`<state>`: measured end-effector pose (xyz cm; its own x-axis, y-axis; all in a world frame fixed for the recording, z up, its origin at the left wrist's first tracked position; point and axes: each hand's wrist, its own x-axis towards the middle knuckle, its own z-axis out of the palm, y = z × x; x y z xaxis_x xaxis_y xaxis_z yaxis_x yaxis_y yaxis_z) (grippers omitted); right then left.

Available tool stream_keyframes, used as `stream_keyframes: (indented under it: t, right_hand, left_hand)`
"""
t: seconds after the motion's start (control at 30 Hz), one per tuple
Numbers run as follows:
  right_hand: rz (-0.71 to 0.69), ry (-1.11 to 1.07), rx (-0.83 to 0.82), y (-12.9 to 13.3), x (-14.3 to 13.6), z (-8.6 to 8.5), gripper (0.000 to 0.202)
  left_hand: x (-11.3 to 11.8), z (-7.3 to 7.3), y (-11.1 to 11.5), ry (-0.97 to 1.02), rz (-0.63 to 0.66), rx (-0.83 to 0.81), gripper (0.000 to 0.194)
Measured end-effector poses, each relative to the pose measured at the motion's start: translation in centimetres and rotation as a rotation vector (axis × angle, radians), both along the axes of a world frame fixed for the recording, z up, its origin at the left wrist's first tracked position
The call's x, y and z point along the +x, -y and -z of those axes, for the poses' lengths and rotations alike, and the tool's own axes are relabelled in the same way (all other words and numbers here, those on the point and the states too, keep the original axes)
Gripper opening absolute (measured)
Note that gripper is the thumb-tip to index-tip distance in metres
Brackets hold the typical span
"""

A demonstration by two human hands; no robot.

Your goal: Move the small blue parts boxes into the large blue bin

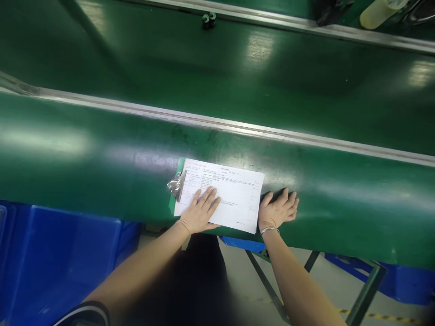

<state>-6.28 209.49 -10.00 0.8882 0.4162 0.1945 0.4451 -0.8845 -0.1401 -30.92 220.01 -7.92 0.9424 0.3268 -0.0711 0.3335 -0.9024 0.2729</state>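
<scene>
A green clipboard with a metal clip at its left end lies on the green work surface near the front edge. Printed white sheets cover most of it; their text is too small to read. My left hand rests flat on the sheets, fingers spread, pressing nothing else. Just beyond the right edge of the paper, my right hand lies on the surface with its fingers apart and holds nothing. A silver bangle circles the right wrist.
Metal rails run across the green bench. Two small dark cylindrical parts stand near the far rail. A yellowish container is at the upper right. Blue bins sit below the bench at left, with another blue bin at right.
</scene>
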Motion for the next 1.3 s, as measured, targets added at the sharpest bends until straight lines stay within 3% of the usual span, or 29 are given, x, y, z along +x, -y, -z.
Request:
stream_keyframes:
  t: [1.3]
  right_hand:
    - [-0.003, 0.011, 0.037, 0.31, -0.02, 0.58, 0.058]
  left_hand:
    - [-0.2, 0.13, 0.24, -0.019, -0.004, -0.014, 0.087]
